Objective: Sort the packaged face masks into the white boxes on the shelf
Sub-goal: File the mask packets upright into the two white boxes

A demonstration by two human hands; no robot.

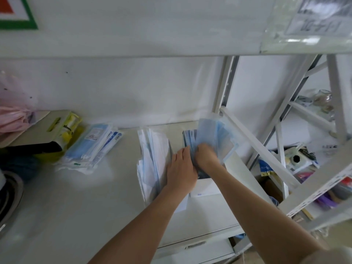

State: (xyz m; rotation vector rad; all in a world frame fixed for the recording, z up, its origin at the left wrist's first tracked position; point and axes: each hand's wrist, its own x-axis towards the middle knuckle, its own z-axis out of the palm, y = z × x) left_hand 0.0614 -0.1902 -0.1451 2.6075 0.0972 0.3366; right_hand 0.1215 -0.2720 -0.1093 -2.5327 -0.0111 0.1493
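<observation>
Where our right hand [206,153] curls round a fanned bundle of blue packaged masks [215,138], we stand at a pale grey shelf [76,197] backed by a white wall. Our fingers grip the bundle's lower edge, and the packets spread up and away from the grip, over the far end of the right white box [204,189]. That box sits directly beneath the grip; dark-edged packets stand in it just behind our fingers.

Our left hand [181,168] lies right beside the grip, fingers fairly straight and pointing away from us, pressed against the inner side of the left white box [182,204]. We cannot tell whether its fingertips touch the bundle. Both forearms reach in from the near edge, bare.

On the far side of our left hand from the grip, a row of white and blue packets [150,159] stands on edge in the left box. Further out that way, well apart from the grip, a loose heap of packaged masks [91,147] lies on the shelf, with a yellow-and-white pack [64,126] beyond it and a pink plastic bag [15,117] at the edge.

On the other side of the grip, a white metal rack [266,149] holds mixed clutter, too blurred to name.
</observation>
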